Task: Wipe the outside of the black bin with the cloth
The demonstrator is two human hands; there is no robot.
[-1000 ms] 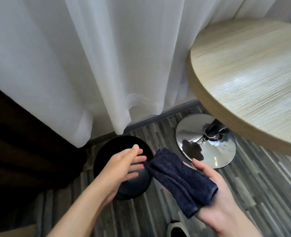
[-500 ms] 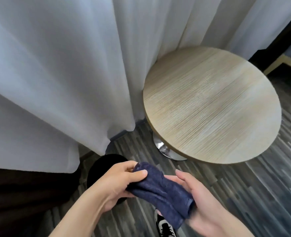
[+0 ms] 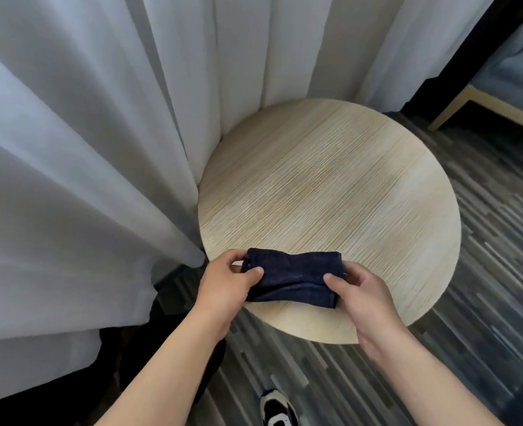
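While a shoe (image 3: 277, 407) shows at the bottom centre of the frame, two bare forearms reach up from the lower edge. Partly hidden behind the left forearm, at lower left, sits the black bin (image 3: 214, 358), only a dark sliver of it showing beside the arm. Just above centre-bottom, the left hand (image 3: 226, 284) and right hand (image 3: 361, 290) each pinch one end of a folded dark blue cloth (image 3: 294, 279), stretched between them over the near edge of a round wooden table (image 3: 331, 195). White curtains (image 3: 84, 149) fill the upper left, and striped flooring (image 3: 484, 272) runs off to the right. Judging by this, the cloth is being folded or readied; wiping has not begun. Next, the cloth likely must be lowered to the bin's outer wall.
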